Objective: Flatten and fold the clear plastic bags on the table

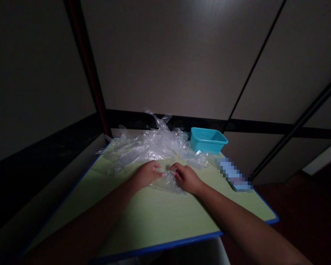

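While dark-seamed wall panels (165,66) back the scene, the worktop (168,224), pale green with blue edging, carries the rest. Loose pile of crumpled clear plastic film (157,143) spreads across its far end. Turquoise plastic tub (205,146) just right of the pile. Flat pixelated item (234,176) near the right edge, in front of the tub. Separate clear film piece (169,186) lies mid-worktop, nearer than the pile, between the hands. Right hand (189,179): narrow pinch on its upper edge. Left hand (147,175): fingers curled, thumb at the film; can't tell if gripping.
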`<state>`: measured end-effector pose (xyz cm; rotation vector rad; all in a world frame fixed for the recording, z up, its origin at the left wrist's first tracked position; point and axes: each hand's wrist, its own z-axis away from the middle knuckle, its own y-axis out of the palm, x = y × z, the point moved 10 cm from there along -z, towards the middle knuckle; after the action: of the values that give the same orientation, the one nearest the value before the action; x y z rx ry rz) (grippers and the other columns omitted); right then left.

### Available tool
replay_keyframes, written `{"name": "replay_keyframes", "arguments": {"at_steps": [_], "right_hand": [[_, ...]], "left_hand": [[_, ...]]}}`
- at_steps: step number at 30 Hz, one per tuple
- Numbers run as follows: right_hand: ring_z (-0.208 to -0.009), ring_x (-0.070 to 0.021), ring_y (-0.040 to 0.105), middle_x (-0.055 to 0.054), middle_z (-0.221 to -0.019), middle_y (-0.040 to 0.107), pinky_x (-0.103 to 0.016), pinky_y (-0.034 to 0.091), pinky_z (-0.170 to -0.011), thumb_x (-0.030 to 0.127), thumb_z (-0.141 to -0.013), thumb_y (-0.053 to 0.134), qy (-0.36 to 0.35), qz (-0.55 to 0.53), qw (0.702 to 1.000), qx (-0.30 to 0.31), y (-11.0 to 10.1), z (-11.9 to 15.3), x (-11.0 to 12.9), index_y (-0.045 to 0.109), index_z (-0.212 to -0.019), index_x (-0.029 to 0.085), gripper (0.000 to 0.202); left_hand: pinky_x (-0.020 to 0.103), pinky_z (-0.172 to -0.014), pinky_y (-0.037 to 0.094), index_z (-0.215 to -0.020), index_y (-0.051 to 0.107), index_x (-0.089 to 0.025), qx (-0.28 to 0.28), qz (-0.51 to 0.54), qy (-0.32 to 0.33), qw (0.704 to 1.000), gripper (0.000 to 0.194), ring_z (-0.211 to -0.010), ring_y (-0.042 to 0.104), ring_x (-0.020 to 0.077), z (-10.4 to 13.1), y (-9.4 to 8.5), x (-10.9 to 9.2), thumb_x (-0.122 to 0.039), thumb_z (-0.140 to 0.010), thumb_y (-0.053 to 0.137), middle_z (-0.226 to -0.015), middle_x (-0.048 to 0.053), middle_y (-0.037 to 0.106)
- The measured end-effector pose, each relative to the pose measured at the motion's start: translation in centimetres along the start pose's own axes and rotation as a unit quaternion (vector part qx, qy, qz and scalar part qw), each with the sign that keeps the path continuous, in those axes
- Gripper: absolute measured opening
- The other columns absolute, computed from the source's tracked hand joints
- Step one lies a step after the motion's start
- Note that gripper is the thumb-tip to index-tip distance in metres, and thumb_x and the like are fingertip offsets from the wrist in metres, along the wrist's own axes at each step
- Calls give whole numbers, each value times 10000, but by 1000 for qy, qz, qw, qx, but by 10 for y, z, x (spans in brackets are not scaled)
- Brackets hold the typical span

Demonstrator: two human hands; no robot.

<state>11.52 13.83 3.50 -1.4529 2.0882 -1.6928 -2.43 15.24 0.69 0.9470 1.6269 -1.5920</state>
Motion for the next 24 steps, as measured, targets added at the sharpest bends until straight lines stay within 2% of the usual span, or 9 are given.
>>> {"name": "replay_keyframes", "arguments": {"at_steps": [3, 6, 12, 15, 19, 24], "right_hand": [[-551, -138, 494, 34, -616, 579, -260, 334, -706, 170, -842, 466, -22, 23, 999, -14, -2, 2, 5, 536, -996, 209, 173], [-571, -143, 498, 29, -634, 585, -259, 334, -707, 173, -852, 459, -34, 25, 999, -25, -4, 4, 7, 527, -1006, 208, 172], [-580, -134, 501, 34, -645, 565, -260, 338, -722, 175, -869, 439, -45, 0, 999, -23, -4, 4, 8, 524, -924, 217, 110], [-597, -141, 505, 28, -665, 572, -264, 343, -714, 167, -859, 447, -37, -17, 999, -28, -5, 4, 5, 512, -943, 217, 117], [-638, -153, 514, 16, -693, 576, -264, 350, -694, 166, -847, 460, -24, -36, 998, -36, -7, 3, 1, 495, -975, 215, 141], [-577, -136, 471, 41, -635, 513, -237, 341, -612, 165, -850, 444, -26, -83, 996, -13, -2, 2, -1, 476, -967, 215, 131]], "left_hand": [[211, -495, 295, -753, 568, -171, 14, -11, 2, 1000, 296, -513, 437, 117, 0, 2, -1, -340, -537, 679, -541, -80, 439], [214, -510, 294, -699, 558, -169, 22, -18, 6, 1000, 269, -553, 437, 122, 0, 3, -2, -325, -520, 685, -582, -67, 448], [223, -535, 332, -737, 573, -164, 38, -7, 7, 999, 272, -595, 463, 133, 1, 5, -4, -289, -515, 667, -687, -38, 494], [227, -537, 340, -719, 566, -162, 53, 9, 8, 999, 277, -579, 462, 129, 2, 6, -5, -305, -508, 673, -694, -35, 500], [232, -549, 359, -817, 566, -169, 55, 29, 8, 998, 377, -581, 466, 125, 3, 4, -4, -335, -502, 689, -740, -33, 505], [228, -539, 357, -794, 569, -166, 59, 41, 4, 997, 385, -584, 460, 121, 1, 6, -2, -322, -468, 702, -751, -29, 504]]}}
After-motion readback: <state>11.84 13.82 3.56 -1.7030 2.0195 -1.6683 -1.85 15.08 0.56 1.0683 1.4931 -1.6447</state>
